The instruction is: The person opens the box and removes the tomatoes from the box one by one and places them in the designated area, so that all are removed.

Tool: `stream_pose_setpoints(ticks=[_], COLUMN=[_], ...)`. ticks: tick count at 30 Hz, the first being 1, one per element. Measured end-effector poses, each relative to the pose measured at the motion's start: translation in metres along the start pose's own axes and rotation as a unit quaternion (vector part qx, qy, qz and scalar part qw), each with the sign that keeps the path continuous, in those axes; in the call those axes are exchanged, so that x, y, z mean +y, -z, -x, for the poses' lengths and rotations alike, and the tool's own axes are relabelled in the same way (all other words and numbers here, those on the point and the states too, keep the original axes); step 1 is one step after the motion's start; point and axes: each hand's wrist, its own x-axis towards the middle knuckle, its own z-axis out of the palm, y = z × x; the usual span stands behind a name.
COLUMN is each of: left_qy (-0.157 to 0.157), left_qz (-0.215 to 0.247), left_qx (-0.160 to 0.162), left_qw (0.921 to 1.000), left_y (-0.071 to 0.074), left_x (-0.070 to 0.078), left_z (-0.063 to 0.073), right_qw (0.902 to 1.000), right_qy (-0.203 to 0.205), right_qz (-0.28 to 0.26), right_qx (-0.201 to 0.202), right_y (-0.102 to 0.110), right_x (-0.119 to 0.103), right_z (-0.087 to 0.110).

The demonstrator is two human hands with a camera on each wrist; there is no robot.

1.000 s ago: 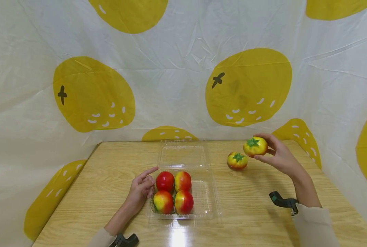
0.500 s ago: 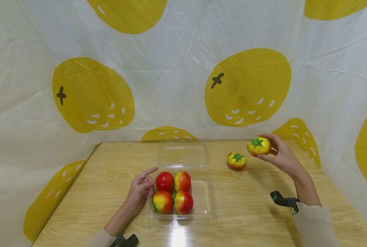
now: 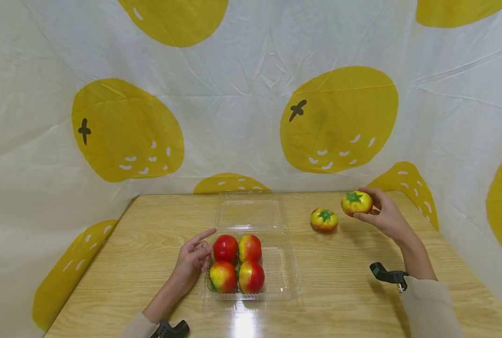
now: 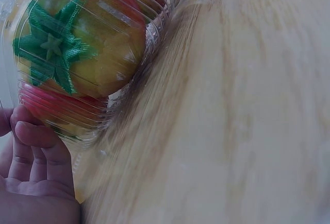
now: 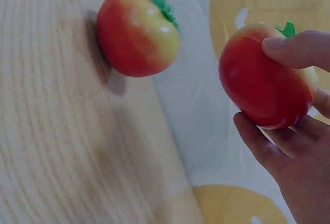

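Observation:
My right hand (image 3: 386, 213) grips a toy tomato (image 3: 356, 203), red and yellow with a green star-shaped calyx, between thumb and fingers. It is held up over the right back of the table; the right wrist view shows its red side (image 5: 265, 77). Just left of it, a second toy tomato (image 3: 324, 220) sits on the wood, calyx up. At the left side of a clear plastic clamshell container (image 3: 278, 277), my left hand (image 3: 189, 258) pinches the rim, index finger pointing along it. Several similar tomatoes (image 3: 251, 277) fill the container's left and middle, two rows deep.
The container's lid (image 3: 251, 213) lies folded back toward the rear edge of the wooden table (image 3: 162, 220). The right part of the container has bare floor showing. A white curtain (image 3: 234, 117) printed with yellow fruit surrounds the back and sides.
My right hand has shifted a little to the right and slightly down with its tomato, widening the gap to the tomato on the table. The left hand and container have stayed put.

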Motion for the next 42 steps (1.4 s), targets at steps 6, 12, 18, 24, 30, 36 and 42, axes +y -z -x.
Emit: stream_pose_setpoints(ticks=[6,12,18,24,30,36,42], left_qy=[0.0,-0.005,-0.005,-0.002,-0.001,0.003,0.003], left_qz=[-0.004,-0.002,0.002,0.01,0.01,0.005,0.002], left_qx=[-0.001,-0.004,-0.008,-0.011,-0.008,0.001,0.001], left_qw=[1.0,1.0,1.0,0.9999,0.9999,1.0,1.0], left_y=[0.0,-0.001,-0.001,-0.001,-0.001,-0.002,-0.002], left_x=[0.0,0.0,0.0,-0.001,0.0,0.001,0.002], left_z=[-0.001,-0.002,-0.003,-0.003,-0.001,0.0,0.0], right_qw=[0.9998,0.9996,0.9986,0.9941,0.9912,0.9894,0.9886], right_qy=[-0.021,-0.027,-0.042,-0.095,-0.118,-0.125,-0.129], right_qz=[-0.003,0.008,0.03,0.044,0.053,0.062,0.065], right_qx=[-0.001,-0.004,-0.002,-0.025,-0.031,-0.042,-0.043], right_y=[-0.002,-0.004,-0.006,-0.009,-0.012,-0.015,-0.018], right_x=[0.011,0.021,0.029,0.036,0.04,0.043,0.042], right_z=[0.001,0.002,0.003,0.002,0.002,0.001,0.0])
